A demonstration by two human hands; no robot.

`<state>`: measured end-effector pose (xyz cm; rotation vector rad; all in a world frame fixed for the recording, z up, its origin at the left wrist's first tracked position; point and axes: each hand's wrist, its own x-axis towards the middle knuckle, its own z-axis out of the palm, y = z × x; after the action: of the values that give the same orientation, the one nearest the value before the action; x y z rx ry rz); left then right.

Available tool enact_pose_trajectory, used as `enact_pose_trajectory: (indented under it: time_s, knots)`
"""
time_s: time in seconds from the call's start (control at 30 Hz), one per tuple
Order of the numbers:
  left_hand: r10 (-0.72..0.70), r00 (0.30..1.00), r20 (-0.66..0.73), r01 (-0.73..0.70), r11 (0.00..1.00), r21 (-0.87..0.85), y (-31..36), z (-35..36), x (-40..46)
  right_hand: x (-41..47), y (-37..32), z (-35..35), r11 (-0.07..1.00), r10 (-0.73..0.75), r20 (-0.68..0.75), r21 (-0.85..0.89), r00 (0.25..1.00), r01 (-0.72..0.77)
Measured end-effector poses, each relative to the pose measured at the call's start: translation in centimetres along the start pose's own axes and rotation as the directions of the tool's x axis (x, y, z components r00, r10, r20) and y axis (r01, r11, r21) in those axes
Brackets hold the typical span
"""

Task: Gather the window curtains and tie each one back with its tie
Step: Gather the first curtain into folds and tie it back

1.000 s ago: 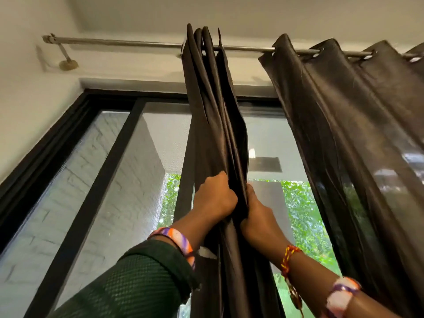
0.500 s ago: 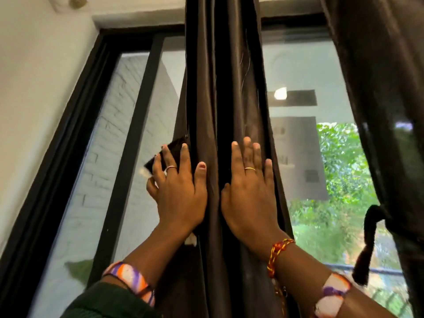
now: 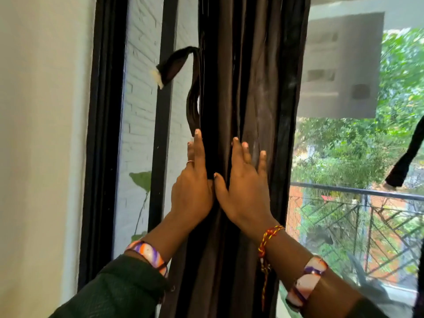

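Head view, looking forward and slightly down: a dark brown curtain hangs gathered into a narrow bunch of vertical folds in the middle of the picture, in front of a black-framed window. Your left hand lies flat against the bunch's left edge, fingers straight and pointing up, holding nothing. Your right hand presses flat on the front of the folds just beside it, fingers straight and slightly spread, thumb touching the left hand. A dark strip, the tie, sticks out from the curtain's left edge above your left fingertips, its loose end with a pale tip curling out over the glass. You wear a striped bangle and dark green sleeve on the left arm, and a red and yellow thread on the right wrist. Beyond the glass on the right are a railing and green trees.
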<state>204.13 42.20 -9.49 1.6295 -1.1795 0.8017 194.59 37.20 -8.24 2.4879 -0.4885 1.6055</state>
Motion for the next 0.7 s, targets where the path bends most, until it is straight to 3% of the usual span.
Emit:
enact_pose_trajectory:
  time_s: [0.1, 0.2, 0.33, 0.47, 0.6, 0.7]
  knots:
    - [-0.014, 0.998, 0.053, 0.011, 0.999, 0.051, -1.2, -0.5, -1.3, -2.1, -0.6, 1.7, 0.999, 0.007, 0.034, -0.042, 0.999, -0.005]
    - [-0.155, 0.983, 0.094, 0.148, 0.986, 0.076, -3.3, -1.1, -2.7, -3.7, -1.7, 3.4, 0.997, 0.015, 0.108, -0.076, 0.994, -0.007]
    - [-0.241, 0.967, 0.079, 0.250, 0.960, -0.123, -5.0, -2.8, -4.4, -5.3, -3.8, 5.6, 0.989, 0.006, 0.119, -0.145, 0.993, 0.011]
    - [-0.288, 0.934, 0.211, 0.354, 0.821, -0.448, -4.8, -5.2, -5.5, -7.5, -6.2, 7.4, 0.990, -0.020, 0.126, -0.137, 0.992, 0.038]
    - [-0.315, 0.937, 0.151, 0.346, 0.897, -0.274, -6.0, -6.5, -5.1, -9.2, -7.9, 7.5, 0.999, -0.025, 0.209, -0.031, 0.978, 0.032]
    - [-0.316, 0.946, 0.074, 0.324, 0.927, -0.191, -7.7, -7.8, -4.8, -9.1, -8.6, 6.3, 0.984, 0.155, 0.170, 0.057, 0.973, -0.167]
